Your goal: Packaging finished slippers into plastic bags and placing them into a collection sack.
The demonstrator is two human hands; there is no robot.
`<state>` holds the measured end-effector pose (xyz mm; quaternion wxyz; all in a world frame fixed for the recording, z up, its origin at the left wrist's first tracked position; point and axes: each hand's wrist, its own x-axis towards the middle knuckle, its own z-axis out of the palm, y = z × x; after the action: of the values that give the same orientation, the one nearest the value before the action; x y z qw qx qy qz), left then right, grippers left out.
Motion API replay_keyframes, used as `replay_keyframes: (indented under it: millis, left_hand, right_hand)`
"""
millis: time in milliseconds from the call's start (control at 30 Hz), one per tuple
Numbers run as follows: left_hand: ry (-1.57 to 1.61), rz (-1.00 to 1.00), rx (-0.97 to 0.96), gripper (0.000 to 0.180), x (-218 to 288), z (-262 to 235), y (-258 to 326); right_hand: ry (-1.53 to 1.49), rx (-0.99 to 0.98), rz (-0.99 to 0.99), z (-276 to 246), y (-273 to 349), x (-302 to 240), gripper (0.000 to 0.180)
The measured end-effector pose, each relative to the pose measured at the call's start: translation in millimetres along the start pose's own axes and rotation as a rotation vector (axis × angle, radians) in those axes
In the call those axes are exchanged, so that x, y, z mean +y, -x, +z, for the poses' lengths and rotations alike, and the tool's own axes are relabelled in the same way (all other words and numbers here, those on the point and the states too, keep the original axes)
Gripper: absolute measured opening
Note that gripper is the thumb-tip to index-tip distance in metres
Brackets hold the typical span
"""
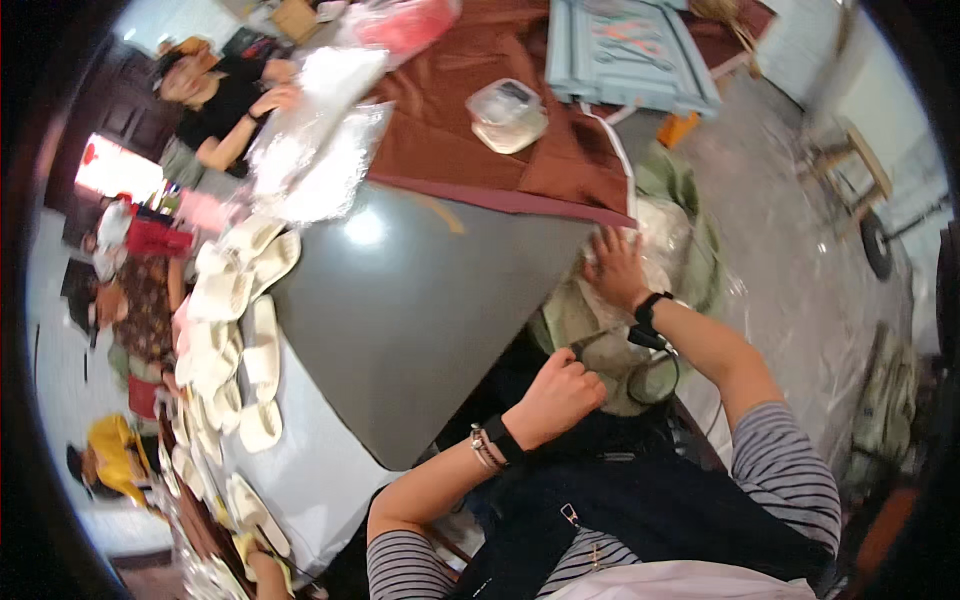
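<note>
Head view: the right hand (615,272), fingers loosely spread, is at the clear plastic (660,228) in the green sack (708,240), just beside the grey tabletop's (430,310) corner; the left hand (555,400) is curled, and whether it grips anything I cannot tell; white slippers (262,350) lie along the tabletop's left edge; the tub (508,122) on brown cloth (430,130) shows a dark patch, any lettering too blurred to read.

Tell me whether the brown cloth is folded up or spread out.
Spread out, though wrinkled: the brown cloth covers a broad area beyond the grey tabletop, with a clear container on it.
</note>
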<state>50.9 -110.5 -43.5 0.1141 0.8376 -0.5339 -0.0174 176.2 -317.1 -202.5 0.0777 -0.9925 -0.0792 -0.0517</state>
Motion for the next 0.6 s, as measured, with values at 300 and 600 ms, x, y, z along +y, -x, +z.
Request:
replay_keyframes:
  millis: [300, 600]
  left_hand:
    - [0.332, -0.359, 0.264, 0.047, -4.8, -49.3, 71.7]
    - [0.553, -0.666, 0.521, 0.039, -2.5, -84.1, 149.4]
  right_hand:
    - [0.120, -0.378, -0.217, -139.5, -23.2, -18.2, 0.049]
    - [-0.409, 0.174, -1.107, -195.2, -149.7, -211.4, 0.034]
